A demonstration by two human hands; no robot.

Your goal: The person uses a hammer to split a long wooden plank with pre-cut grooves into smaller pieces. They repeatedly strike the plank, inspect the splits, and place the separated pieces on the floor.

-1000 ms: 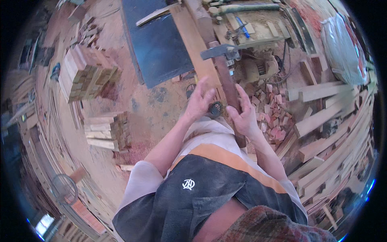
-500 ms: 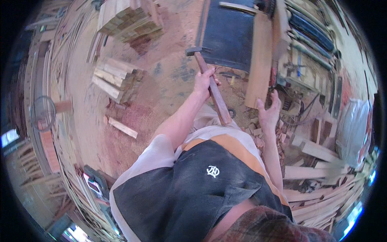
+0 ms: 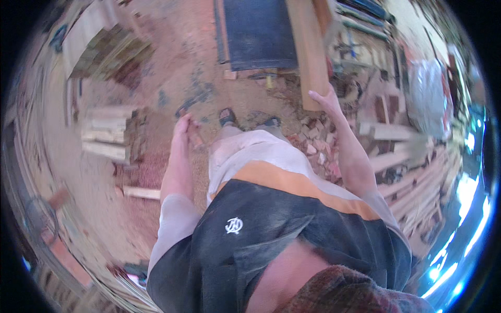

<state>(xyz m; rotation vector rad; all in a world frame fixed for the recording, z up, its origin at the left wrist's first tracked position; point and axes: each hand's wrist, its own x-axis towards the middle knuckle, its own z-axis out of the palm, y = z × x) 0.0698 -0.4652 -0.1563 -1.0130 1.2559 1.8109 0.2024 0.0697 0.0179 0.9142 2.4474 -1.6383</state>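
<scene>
No packages, labels, signs or screens in view.

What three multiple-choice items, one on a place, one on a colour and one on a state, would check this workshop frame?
1. Where does the right hand rest?
A. on the near end of the long plank
B. on the stacked boards
C. on the person's knee

2. What colour is the band across the person's shirt?
A. green
B. orange
C. white

3. In what state is the left hand?
A. gripping a hammer
B. flat on the dark panel
C. down by the leg, with no tool seen in it

Answers:
1. A, the fingers lie on the plank's lower end, beside the dark panel.
2. B, an orange stripe runs between the pale and black parts.
3. C, it hangs over the sawdust floor, away from the stacked boards.
</scene>
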